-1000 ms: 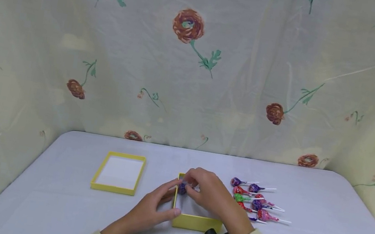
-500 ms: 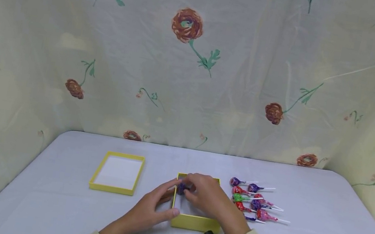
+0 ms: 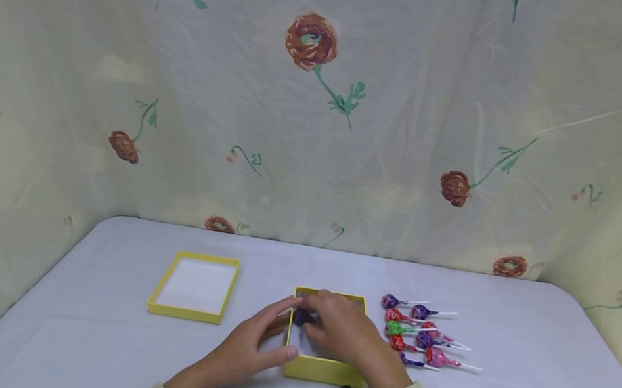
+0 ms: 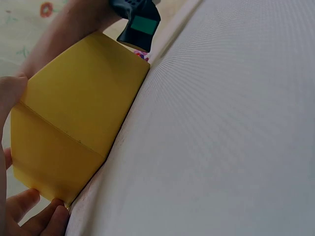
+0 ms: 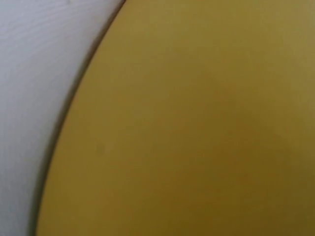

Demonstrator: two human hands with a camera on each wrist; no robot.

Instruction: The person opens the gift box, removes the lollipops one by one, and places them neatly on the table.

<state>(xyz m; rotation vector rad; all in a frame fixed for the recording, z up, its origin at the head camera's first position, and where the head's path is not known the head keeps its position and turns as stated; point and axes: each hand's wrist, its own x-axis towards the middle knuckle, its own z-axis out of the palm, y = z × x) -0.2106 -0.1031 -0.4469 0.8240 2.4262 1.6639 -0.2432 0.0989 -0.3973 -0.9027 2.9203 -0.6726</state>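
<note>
A yellow box (image 3: 323, 370) with a pale inside stands uncovered at the front middle of the table. My left hand (image 3: 251, 347) holds it at the left side; in the left wrist view the thumb (image 4: 12, 91) touches the near corner and fingertips (image 4: 25, 202) rest against the side wall. My right hand (image 3: 341, 326) reaches down into the box and pinches a lollipop with a dark purple wrapper (image 3: 301, 317) near the left wall. The lollipop's stick is hidden by the fingers. The right wrist view is filled by the box's yellow wall (image 5: 187, 128).
Right of the box lies a group of several wrapped lollipops (image 3: 425, 339), purple, red, green and pink, with white sticks pointing right. A yellow-rimmed box lid (image 3: 186, 314) lies inside-up on the left of the white-covered table (image 3: 95, 336). A floral curtain (image 3: 378, 164) hangs behind.
My right hand has moved slightly down into the box, taking the purple lollipop lower beside the left wall. The left hand has stayed at the box's side.
</note>
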